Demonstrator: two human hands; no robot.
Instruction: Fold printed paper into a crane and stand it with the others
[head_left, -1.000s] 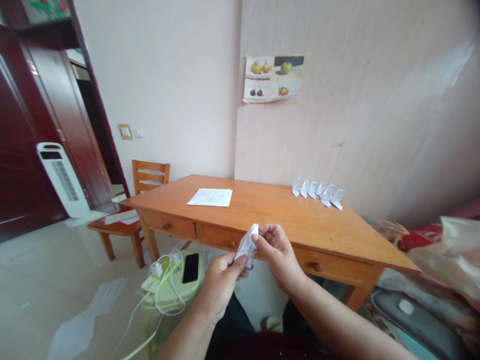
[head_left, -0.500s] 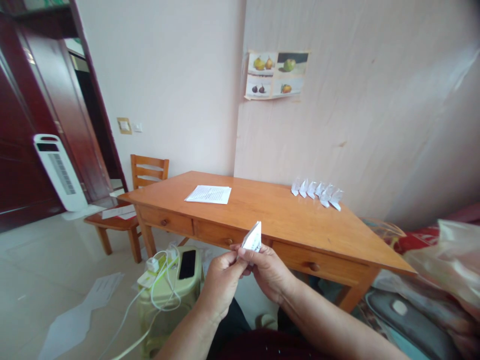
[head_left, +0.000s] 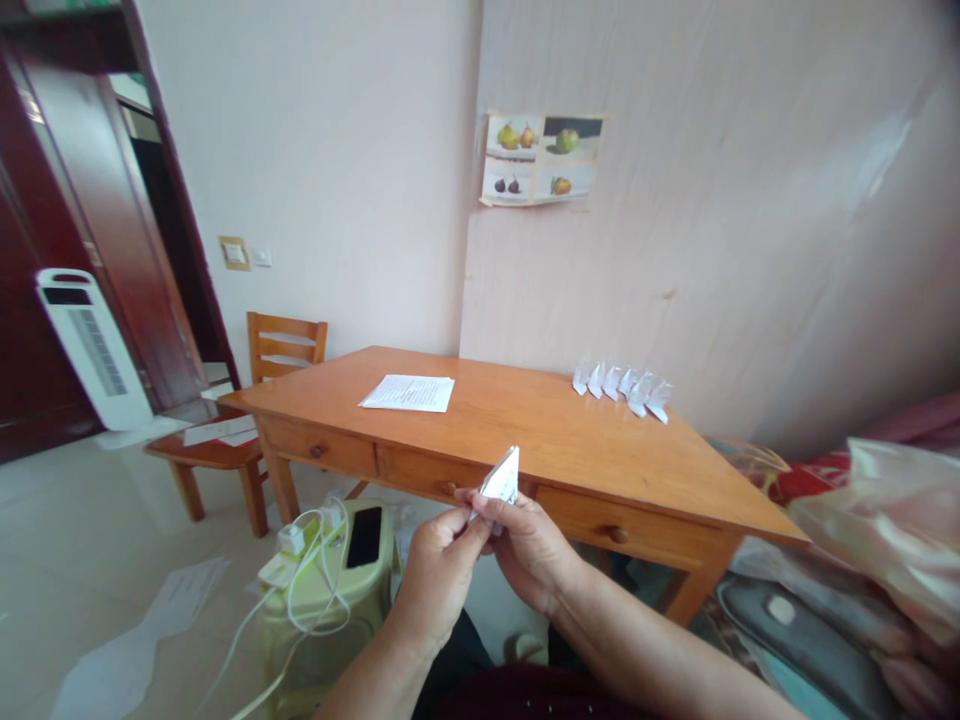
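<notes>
A small folded paper (head_left: 502, 478), white with some print on it, points upward between my two hands in front of the table. My left hand (head_left: 444, 560) pinches its lower left side with thumb and fingers. On the other side my right hand (head_left: 529, 545) grips it, thumb laid across the front. The lower part of the paper is hidden by my fingers. Several folded white paper pieces (head_left: 613, 383) stand in a cluster at the table's back right. A stack of printed sheets (head_left: 411, 392) lies flat on the table's left half.
The wooden table (head_left: 510, 420) has drawers facing me. To the left, a green stool (head_left: 375, 575) bears a phone (head_left: 365, 537) and white cables (head_left: 319, 600). A wooden chair (head_left: 289, 345) stands behind. Papers (head_left: 112, 670) lie on the floor; bags (head_left: 885, 530) are piled at right.
The view has turned slightly to the right, so the surroundings sit further left. Both hands keep the same hold on the folded paper.
</notes>
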